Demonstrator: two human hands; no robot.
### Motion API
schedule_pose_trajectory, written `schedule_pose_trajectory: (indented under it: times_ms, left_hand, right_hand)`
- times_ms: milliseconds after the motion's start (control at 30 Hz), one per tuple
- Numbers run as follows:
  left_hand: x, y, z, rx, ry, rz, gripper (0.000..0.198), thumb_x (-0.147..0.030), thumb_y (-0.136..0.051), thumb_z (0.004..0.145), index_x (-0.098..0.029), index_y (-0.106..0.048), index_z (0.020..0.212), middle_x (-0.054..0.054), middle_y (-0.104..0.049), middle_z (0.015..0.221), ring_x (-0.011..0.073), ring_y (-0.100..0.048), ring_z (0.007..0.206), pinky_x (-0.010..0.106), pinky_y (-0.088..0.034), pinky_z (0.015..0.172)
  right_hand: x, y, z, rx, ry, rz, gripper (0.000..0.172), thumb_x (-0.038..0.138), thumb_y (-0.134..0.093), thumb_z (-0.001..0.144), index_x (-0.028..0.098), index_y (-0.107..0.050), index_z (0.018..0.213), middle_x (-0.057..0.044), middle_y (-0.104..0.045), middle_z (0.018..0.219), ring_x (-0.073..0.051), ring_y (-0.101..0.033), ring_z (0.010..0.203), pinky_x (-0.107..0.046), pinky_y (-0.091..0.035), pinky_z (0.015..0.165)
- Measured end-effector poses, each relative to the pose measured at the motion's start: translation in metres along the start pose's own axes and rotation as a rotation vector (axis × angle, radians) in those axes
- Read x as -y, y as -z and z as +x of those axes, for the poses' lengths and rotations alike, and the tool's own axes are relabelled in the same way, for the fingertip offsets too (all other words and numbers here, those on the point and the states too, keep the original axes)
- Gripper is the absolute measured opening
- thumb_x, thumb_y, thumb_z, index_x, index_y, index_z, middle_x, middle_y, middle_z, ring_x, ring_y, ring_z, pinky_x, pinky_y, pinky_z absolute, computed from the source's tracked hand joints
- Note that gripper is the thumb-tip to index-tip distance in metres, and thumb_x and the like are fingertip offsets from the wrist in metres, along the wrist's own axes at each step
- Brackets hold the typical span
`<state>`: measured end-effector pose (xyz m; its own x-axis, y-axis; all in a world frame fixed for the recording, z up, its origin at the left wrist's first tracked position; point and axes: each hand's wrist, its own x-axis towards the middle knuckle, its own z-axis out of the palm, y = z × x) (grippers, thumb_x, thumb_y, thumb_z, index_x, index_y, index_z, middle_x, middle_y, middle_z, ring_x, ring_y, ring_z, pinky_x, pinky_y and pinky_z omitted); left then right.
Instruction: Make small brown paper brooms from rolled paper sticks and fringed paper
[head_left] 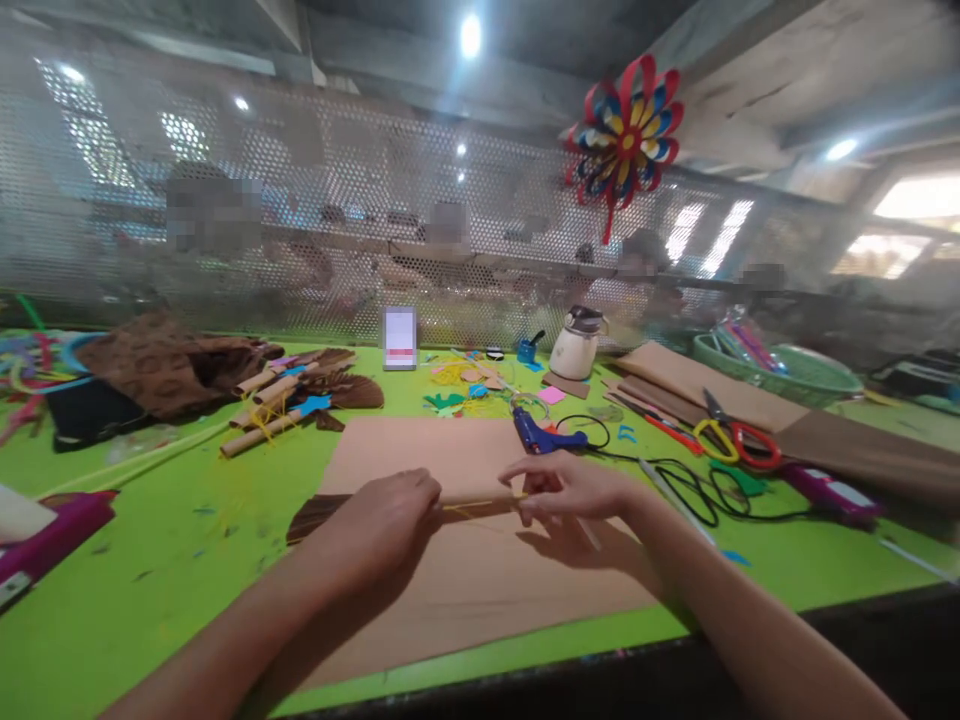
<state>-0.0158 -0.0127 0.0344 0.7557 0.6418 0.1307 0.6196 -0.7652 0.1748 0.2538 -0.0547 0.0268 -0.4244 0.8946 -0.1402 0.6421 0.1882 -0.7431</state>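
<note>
My left hand (390, 520) is closed around a brown paper roll (480, 503) that ends in a dark brown fringed piece (311, 515) sticking out to the left. My right hand (562, 487) pinches the roll's other end, where thin yellow strands (480, 507) lie along it. Both hands hover just above a large sheet of brown cardboard (465, 580) on the green table (150, 580). A blue glue gun (544, 436) lies just beyond my right hand.
Finished brown rolls with yellow strands (274, 410) and brown fabric (161, 365) lie at the left. Scissors (731, 438), a black cord (705, 490), brown paper sheets (697, 385), a green basket (787, 370), a white kettle (576, 345) and a phone (400, 338) stand behind. A paper pinwheel (626, 135) hangs on the mesh screen.
</note>
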Motion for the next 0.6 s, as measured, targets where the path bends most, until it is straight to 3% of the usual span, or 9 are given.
schedule_pose_trajectory:
  times_ms: [167,400,600]
  left_hand:
    - [0.004,-0.013,0.005,-0.023,-0.026,-0.012,0.026,-0.027,-0.034,0.092,-0.018,-0.056,0.081,0.007,-0.060,0.084,0.0206,-0.054,0.074,0.033,-0.038,0.068]
    - [-0.001,-0.018,0.008,-0.033,0.014,0.031,0.030,-0.025,-0.033,0.090,-0.019,-0.059,0.078,0.008,-0.060,0.082,0.0219,-0.053,0.070,0.037,-0.040,0.066]
    - [0.003,-0.019,0.012,-0.019,-0.012,0.064,0.033,-0.024,-0.030,0.090,-0.019,-0.062,0.082,0.011,-0.062,0.088,0.0235,-0.056,0.076,0.040,-0.043,0.072]
  right_hand:
    - [-0.005,0.005,-0.016,-0.182,-0.064,-0.166,0.043,0.038,-0.055,0.085,0.012,-0.060,0.119,-0.007,-0.071,0.077,-0.017,-0.063,0.066,-0.025,-0.046,0.061]
    - [0.001,0.009,-0.041,-0.469,-0.097,-0.306,0.027,0.035,-0.054,0.086,0.018,-0.070,0.099,-0.008,-0.072,0.091,-0.021,-0.063,0.079,-0.029,-0.044,0.071]
    - [-0.018,0.019,-0.045,-0.609,-0.089,-0.274,0.023,0.028,-0.051,0.086,0.017,-0.071,0.084,-0.005,-0.073,0.082,-0.016,-0.063,0.072,-0.025,-0.045,0.067]
